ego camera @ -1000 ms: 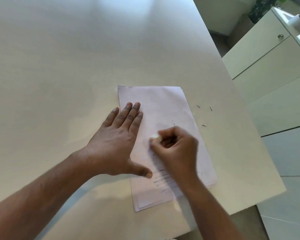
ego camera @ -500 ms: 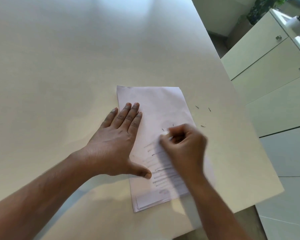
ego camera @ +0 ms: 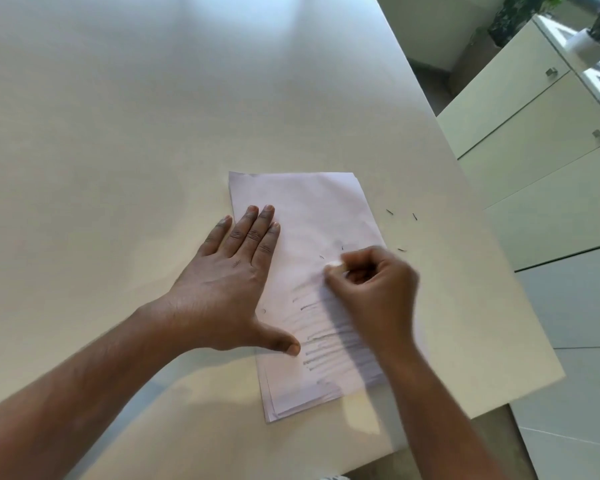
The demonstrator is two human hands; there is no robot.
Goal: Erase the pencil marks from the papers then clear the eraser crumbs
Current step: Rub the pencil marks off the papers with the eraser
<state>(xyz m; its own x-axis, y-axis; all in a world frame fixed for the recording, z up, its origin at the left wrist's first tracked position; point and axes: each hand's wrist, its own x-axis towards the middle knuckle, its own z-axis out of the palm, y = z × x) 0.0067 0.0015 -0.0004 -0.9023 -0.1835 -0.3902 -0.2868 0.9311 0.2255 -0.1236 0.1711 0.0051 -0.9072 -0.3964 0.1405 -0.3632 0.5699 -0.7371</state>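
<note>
Right hand [ego camera: 371, 289] is pinching the eraser [ego camera: 334, 267] and sliding back up the papers [ego camera: 312, 209] on the bench [ego camera: 118, 133] (mid-scrub); left hand [ego camera: 229, 271] is pressing flat, fingers together. Lower pencil lines [ego camera: 323, 341] are remaining, crumbs [ego camera: 401, 250] uncleared.

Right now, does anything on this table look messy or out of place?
Yes. Dark eraser crumbs lie scattered on the table right of the papers, with a couple on the top sheet near the right hand. The stack's near edges are fanned unevenly.
</note>
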